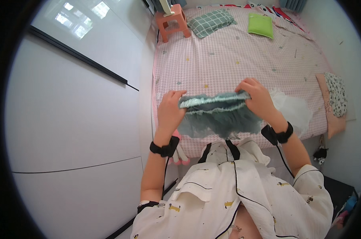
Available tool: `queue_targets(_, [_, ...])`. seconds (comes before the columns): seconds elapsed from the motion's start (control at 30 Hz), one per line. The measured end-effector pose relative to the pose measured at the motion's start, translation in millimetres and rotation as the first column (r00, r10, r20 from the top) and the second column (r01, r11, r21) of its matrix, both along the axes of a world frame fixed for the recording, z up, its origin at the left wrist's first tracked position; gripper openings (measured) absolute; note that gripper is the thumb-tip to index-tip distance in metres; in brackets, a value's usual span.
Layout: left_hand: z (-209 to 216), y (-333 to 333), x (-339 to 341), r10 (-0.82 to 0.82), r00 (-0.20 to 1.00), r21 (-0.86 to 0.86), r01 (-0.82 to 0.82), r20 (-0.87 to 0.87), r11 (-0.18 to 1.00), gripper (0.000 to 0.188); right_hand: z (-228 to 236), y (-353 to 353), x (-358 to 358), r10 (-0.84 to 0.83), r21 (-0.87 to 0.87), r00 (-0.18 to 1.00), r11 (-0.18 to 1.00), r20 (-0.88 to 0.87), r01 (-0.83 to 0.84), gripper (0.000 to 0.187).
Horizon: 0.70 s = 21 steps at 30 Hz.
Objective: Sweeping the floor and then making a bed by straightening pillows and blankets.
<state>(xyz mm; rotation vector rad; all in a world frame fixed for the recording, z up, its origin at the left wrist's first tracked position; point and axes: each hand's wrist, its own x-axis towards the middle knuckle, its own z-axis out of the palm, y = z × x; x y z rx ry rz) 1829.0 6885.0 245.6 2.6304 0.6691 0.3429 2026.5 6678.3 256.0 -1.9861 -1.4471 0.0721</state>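
Head view: teal skirt [218, 117] stretched sideways between left hand [170, 109] and right hand [258, 97].

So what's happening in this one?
A person stands at the edge of a bed with a pink checked sheet, holding a teal frilly garment stretched between both hands. The left hand grips one end, the right hand the other. A white garment lies on the bed just behind it.
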Motion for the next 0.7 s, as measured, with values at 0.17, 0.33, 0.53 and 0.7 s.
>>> queue_targets(0.17, [15,16,15,-0.050,0.999,-0.033,0.050,0.006,0.998,0.024,30,22,3,0.050,0.033,0.999,0.998,-0.020,-0.049,0.027])
queue_targets(0.33, [29,35,35,-0.019,0.992,-0.507,0.078,0.122,0.858,0.019,50,37,5,-0.038,0.140,0.991,0.989,-0.126,0.055,0.030])
queue_targets(0.53, [40,43,47,0.041,0.987,0.010,-0.043,0.156,0.999,0.025,38,50,20,-0.144,0.229,0.987,0.965,0.068,0.125,0.030])
queue_targets(0.7, [-52,57,19,-0.304,0.939,0.244,0.336,-0.160,0.910,0.039,-38,43,4,0.031,-0.227,0.976,0.974,0.216,0.019,0.026])
